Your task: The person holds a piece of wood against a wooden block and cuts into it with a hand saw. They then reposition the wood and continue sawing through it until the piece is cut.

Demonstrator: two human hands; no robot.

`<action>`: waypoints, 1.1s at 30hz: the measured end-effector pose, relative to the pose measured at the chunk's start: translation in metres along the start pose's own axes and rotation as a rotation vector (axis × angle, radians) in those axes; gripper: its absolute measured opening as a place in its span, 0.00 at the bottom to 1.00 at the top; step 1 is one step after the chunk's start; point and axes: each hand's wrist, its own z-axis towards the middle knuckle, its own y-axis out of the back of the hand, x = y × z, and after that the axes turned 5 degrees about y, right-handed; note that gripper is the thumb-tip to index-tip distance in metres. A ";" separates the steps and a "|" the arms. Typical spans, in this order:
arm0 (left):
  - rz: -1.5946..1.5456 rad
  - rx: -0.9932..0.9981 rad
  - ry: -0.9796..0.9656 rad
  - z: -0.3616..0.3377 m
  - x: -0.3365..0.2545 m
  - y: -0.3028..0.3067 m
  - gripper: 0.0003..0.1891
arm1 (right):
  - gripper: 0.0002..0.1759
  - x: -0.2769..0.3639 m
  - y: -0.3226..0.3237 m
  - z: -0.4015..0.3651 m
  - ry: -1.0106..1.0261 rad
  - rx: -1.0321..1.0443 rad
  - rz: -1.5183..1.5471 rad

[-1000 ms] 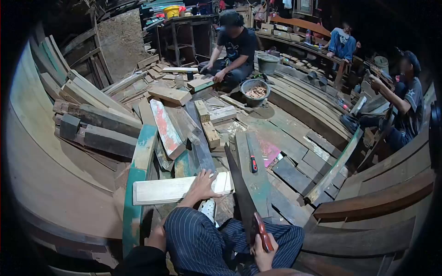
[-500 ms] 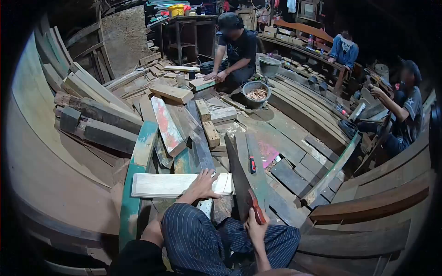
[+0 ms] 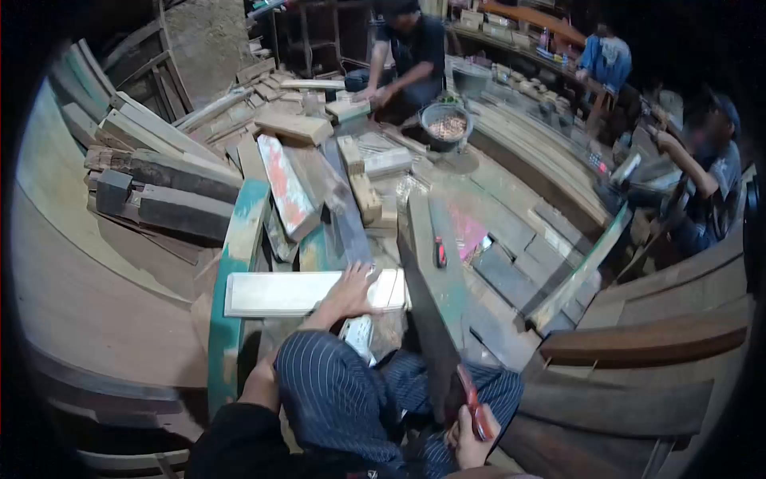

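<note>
A pale wooden board point(image 3: 279, 294) lies crosswise in front of my knees, its left end over a green-painted beam point(image 3: 231, 279). My left hand point(image 3: 349, 294) rests flat on the board near its right end, fingers spread. In my right hand point(image 3: 471, 435) is the red handle of a handsaw point(image 3: 431, 319). The saw blade slants up and forward from the handle, passing beside the board's right end. A tool with a red and black handle point(image 3: 440, 252) lies on a plank to the right of the blade.
Wood blocks point(image 3: 289, 188) are piled beyond the board. A bucket of chips point(image 3: 447, 126) stands near a seated person point(image 3: 411, 60). Another person point(image 3: 706, 172) sits at the right, and one more point(image 3: 606, 60) is at the back. A brown beam point(image 3: 646, 345) lies at the right.
My right hand has drawn the saw down and back toward me. My left hand stays on the board. The whole view has shifted slightly.
</note>
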 end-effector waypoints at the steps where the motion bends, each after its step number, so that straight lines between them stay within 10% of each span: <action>1: 0.007 -0.002 -0.002 -0.001 0.001 -0.007 0.56 | 0.08 -0.002 -0.004 0.012 -0.019 -0.029 -0.024; 3: 0.017 -0.015 -0.033 0.003 0.009 -0.017 0.57 | 0.07 -0.006 -0.032 0.061 0.365 0.027 -0.211; 5: 0.054 -0.057 -0.006 -0.002 0.007 -0.024 0.57 | 0.11 -0.009 -0.064 0.096 -0.082 0.024 0.068; 19: 0.043 -0.104 0.000 0.008 0.004 -0.009 0.57 | 0.07 0.036 0.019 -0.004 -0.057 0.052 -0.291; 27: 0.101 -0.050 -0.031 0.005 -0.003 -0.008 0.57 | 0.10 -0.029 -0.109 0.140 -0.085 0.075 0.034; 33: 0.019 -0.073 0.058 0.011 -0.001 -0.003 0.55 | 0.07 0.019 -0.042 0.055 0.017 0.084 -0.260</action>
